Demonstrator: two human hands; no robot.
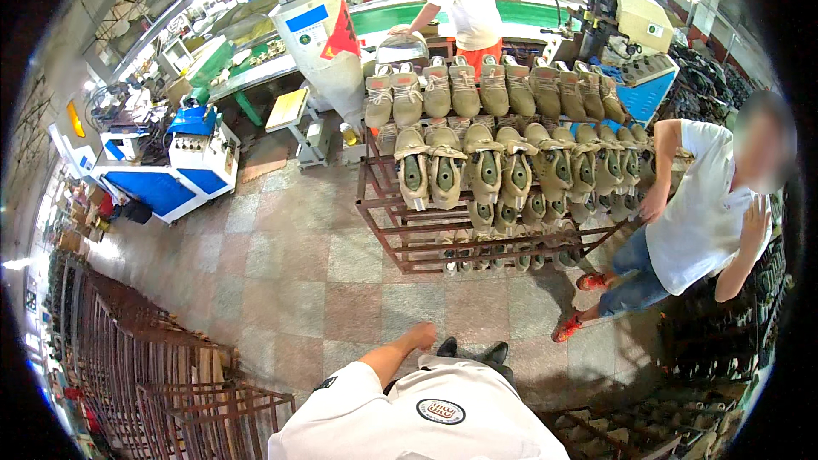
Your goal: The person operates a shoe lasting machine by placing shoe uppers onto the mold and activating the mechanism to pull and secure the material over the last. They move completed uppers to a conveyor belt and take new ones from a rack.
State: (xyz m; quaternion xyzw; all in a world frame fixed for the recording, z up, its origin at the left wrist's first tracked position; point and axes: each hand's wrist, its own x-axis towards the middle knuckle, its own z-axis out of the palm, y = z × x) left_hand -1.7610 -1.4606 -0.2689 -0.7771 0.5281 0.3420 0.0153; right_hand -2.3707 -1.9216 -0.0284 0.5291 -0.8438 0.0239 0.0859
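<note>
My left hand hangs low in front of my white shirt, above the tiled floor, and touches nothing that I can see. It is small here, and how its fingers are set cannot be made out. My right hand is out of view. Ahead stands a brown metal shoe rack, apart from my left hand. Several olive-tan lace-up shoes line its upper row with toes toward me. Below them, more tan shoes show their open tops and dark insoles. Lower tiers hold further shoes, partly hidden.
A person in white stands right of the rack; another person works behind it at a green conveyor. Blue-and-white machines stand left. A tall grey machine rises behind the rack. Metal racks fill the lower left.
</note>
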